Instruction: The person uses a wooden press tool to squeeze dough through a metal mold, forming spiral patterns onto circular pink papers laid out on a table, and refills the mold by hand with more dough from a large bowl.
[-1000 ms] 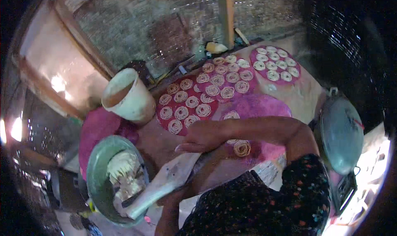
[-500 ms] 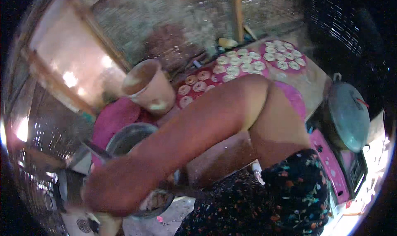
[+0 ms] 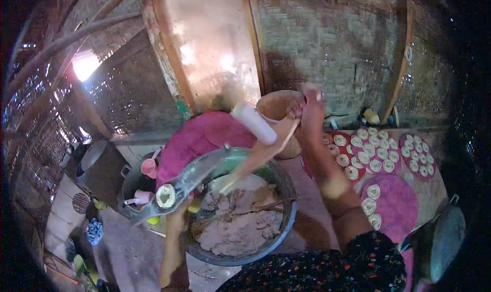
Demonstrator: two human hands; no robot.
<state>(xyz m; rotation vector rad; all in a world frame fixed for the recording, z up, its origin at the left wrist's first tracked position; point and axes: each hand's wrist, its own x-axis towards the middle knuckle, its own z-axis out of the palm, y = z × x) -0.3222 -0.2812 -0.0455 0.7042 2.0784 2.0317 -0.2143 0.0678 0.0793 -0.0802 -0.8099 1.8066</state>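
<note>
My right hand (image 3: 305, 105) is raised, its fingers closed around the upper end of a wooden lever (image 3: 261, 156). Beside that lever is a white cylinder (image 3: 254, 123), blurred by motion. A worn greyish board (image 3: 197, 174) slants over the left rim of a large basin (image 3: 292, 230). My left hand (image 3: 183, 206) is closed at this board's lower side, its fingers partly hidden. One pale coiled dough piece (image 3: 165, 195) sits on or just in front of the board's lower end. Pinkish-grey dough (image 3: 240, 233) fills much of the basin, and a thin stick (image 3: 255, 209) lies across it.
Several pale coils (image 3: 376, 148) rest on pink round mats to the right. One mat (image 3: 396, 205) has coils along its left edge. Behind the basin are pink mats (image 3: 204, 133) and a tan bucket (image 3: 279, 100). Pink dippers (image 3: 149, 167) are at a dark pot, left. A lidded pot (image 3: 447, 235) stands right.
The view has swung left. My right arm, earlier stretched across to the left over the basin, is now back on the right with the hand raised on the lever. The dough is uncovered.
</note>
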